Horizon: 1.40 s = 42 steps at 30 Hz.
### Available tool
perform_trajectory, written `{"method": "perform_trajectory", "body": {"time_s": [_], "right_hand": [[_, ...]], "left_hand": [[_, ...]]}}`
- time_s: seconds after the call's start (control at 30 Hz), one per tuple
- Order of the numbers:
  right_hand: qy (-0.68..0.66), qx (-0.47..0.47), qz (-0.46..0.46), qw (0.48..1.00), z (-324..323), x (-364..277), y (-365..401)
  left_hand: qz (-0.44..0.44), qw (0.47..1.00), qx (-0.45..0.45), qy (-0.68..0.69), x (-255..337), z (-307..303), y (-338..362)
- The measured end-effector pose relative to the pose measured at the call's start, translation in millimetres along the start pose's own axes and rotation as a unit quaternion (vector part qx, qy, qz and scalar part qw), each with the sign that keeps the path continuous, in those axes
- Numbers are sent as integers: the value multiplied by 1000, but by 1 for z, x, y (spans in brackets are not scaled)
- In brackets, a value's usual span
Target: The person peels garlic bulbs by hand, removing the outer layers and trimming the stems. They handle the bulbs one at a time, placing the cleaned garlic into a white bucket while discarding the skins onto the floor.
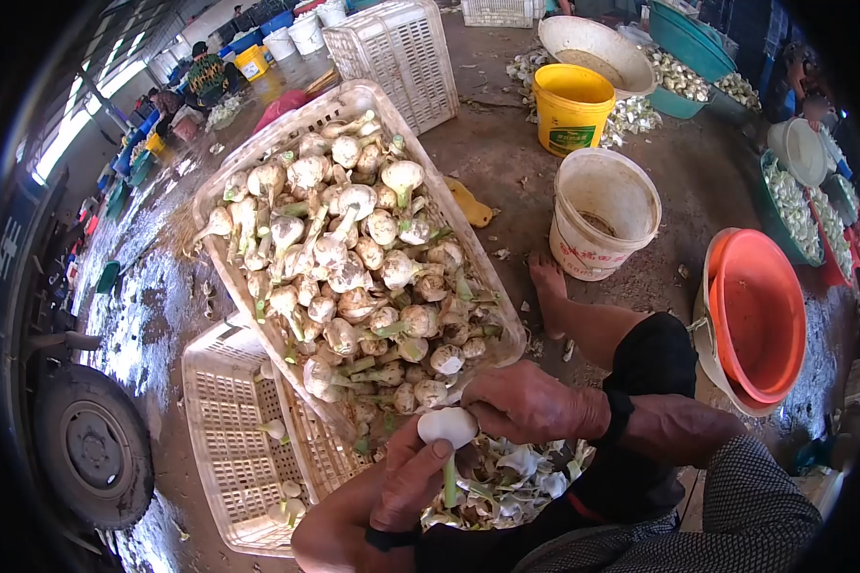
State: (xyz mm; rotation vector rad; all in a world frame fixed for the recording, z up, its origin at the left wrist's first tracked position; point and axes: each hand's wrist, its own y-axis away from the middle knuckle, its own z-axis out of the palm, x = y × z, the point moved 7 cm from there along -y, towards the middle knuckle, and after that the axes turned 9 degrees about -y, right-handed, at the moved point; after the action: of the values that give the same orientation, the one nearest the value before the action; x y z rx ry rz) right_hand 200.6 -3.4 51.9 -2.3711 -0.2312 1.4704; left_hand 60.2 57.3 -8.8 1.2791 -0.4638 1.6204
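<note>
A smooth white bulb [448, 427] with a short green stem hangs between my hands, low in the centre of the head view. My left hand [412, 475] is wrapped round it, the thumb on its lower part near the stem. Closed fingers of my right hand [528, 401] touch the bulb's right side; whether they pinch anything is hidden. Just beyond is a pale plastic crate [492, 286] heaped with soil-stained bulbs [349, 274], their stems green. White and green peelings [516, 482] lie in a pile beneath my hands.
Another crate [215, 430] holds a few bulbs at lower left. A white bucket [594, 253], yellow bucket [571, 110] and orange basin [760, 315] stand ahead and right. My bare foot [548, 286] is beside the white bucket. Other people sit in the background.
</note>
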Motion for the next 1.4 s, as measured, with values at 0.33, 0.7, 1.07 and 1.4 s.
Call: {"method": "perform_trajectory", "body": {"time_s": [0.33,0.7,1.07,1.4], "right_hand": [[-22,70,104,992,-21,22,1],[-98,-46,52,993,-8,22,0],[-73,-90,64,991,26,20,8],[-7,-246,-11,969,77,58,66]], "left_hand": [[-22,995,-89,-26,19,17,12],[-30,990,-29,-131,16,11,8],[26,923,-99,-370,4,10,-6],[392,832,-23,391,112,-91,55]]}}
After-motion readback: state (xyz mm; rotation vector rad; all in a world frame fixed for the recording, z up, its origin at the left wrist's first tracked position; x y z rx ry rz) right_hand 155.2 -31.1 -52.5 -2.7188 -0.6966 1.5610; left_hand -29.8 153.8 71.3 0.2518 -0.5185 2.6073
